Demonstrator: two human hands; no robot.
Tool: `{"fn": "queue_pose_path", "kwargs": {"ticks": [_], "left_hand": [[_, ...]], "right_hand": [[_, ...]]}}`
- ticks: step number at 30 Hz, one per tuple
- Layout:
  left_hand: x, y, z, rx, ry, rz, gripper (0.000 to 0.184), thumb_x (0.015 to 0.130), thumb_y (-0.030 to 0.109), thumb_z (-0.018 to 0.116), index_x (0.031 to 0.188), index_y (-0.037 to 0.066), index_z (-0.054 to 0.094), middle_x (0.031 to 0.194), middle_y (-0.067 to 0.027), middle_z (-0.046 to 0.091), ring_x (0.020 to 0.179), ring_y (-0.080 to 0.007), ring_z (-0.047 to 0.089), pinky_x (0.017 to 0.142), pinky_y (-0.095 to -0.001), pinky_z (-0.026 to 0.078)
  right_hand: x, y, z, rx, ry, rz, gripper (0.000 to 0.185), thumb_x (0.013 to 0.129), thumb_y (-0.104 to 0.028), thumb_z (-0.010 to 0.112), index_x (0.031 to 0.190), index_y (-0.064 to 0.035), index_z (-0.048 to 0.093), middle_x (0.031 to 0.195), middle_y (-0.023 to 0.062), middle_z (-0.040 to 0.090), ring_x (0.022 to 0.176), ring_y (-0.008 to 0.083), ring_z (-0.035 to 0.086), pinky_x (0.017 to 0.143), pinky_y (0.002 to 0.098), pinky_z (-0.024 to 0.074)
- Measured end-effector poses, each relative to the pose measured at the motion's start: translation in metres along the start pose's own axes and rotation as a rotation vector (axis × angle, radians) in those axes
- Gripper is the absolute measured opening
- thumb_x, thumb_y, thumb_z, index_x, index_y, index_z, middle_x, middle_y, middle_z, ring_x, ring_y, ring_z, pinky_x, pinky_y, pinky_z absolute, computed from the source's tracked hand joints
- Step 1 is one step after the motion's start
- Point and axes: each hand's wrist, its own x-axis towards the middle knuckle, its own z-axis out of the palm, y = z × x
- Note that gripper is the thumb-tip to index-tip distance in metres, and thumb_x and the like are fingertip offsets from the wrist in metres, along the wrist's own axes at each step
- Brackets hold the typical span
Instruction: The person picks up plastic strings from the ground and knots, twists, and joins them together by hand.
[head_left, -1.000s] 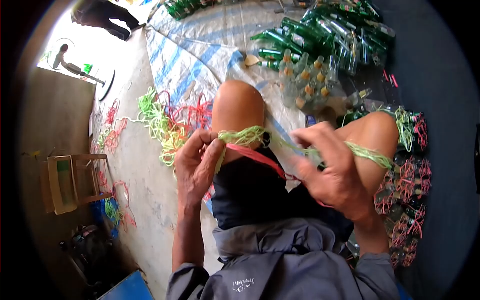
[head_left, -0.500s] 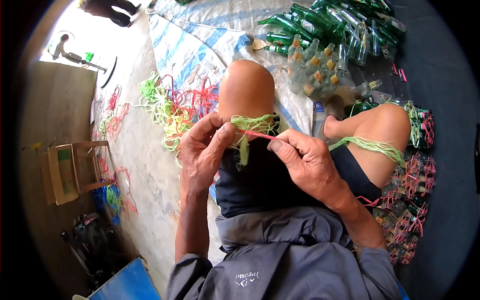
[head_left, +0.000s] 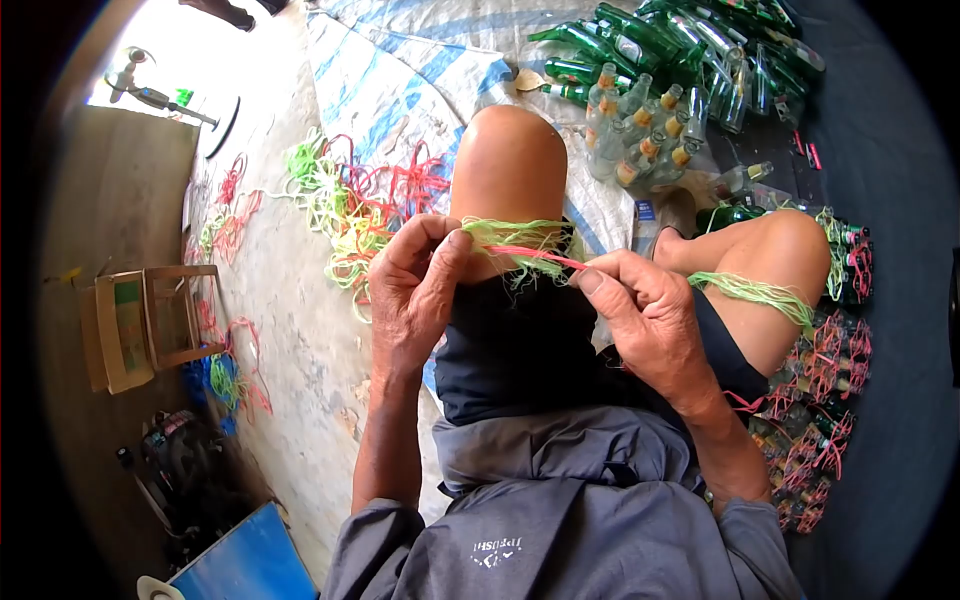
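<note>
Floor (head_left: 310,410), grey concrete, left half of frame. Directly on it: heap of tangled green, yellow and red strands (head_left: 345,235), centre left, reaching onto the sheet; loose red tangle (head_left: 233,180), further left; pedestal fan (head_left: 155,97), upper left.
Sheet (head_left: 440,70), white, blue-striped, creased, top centre. On it: green bottles (head_left: 635,38), piled lying, upper right; clear bottles (head_left: 637,132), orange-labelled, clustered just below.

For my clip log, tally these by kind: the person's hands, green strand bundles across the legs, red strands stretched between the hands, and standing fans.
Hands: 2, left hand and right hand
Bundles: 2, left green bundle and right green bundle
Red strand: 1
Standing fan: 1
Total: 6
</note>
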Motion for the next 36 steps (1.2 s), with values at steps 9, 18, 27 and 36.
{"fn": "queue_pose_path", "kwargs": {"ticks": [9,18,27,36], "left_hand": [[-0.002,-0.013,-0.001,0.035,0.095,-0.006,0.015,0.105,0.014,0.06,0.106,-0.001,0.063,0.076,0.0008,0.063,0.064,-0.0054,0.053,0.061,-0.0215,0.044],[-0.003,-0.016,-0.002,-0.014,0.131,-0.005,0.016,0.108,0.016,0.054,0.106,0.002,0.06,0.072,-0.0032,0.063,0.059,-0.0083,0.057,0.056,-0.0232,0.045],[-0.006,-0.01,0.002,-0.076,0.129,-0.014,0.015,0.107,0.015,0.055,0.106,0.002,0.06,0.072,-0.0018,0.063,0.058,-0.0068,0.056,0.055,-0.022,0.045],[-0.014,-0.007,0.007,-0.115,0.129,0.047,0.013,0.107,0.013,0.056,0.106,0.001,0.06,0.078,-0.001,0.063,0.063,-0.0058,0.057,0.057,-0.0214,0.046]], "right_hand": [[-0.007,-0.008,-0.025,0.055,0.016,-0.04,0.017,0.102,-0.014,0.065,0.099,0.0014,0.07,0.07,-0.0104,0.049,0.064,-0.0007,0.037,0.056,0.0202,0.0301],[-0.024,-0.032,-0.056,0.234,0.027,0.056,0.016,0.101,-0.012,0.064,0.101,0.0026,0.071,0.075,-0.0066,0.053,0.066,-0.0006,0.039,0.058,0.019,0.0292],[-0.036,-0.037,-0.046,-0.089,-0.555,-0.103,0.01,0.088,-0.003,0.071,0.097,0.0029,0.069,0.08,0.0138,0.067,0.07,0.027,0.066,0.064,0.0347,0.0514],[-0.022,-0.027,-0.008,-0.17,-0.243,-0.192,0.025,0.093,-0.016,0.073,0.107,0.0025,0.063,0.083,0.0142,0.064,0.073,0.0285,0.066,0.065,0.0364,0.052]]}}
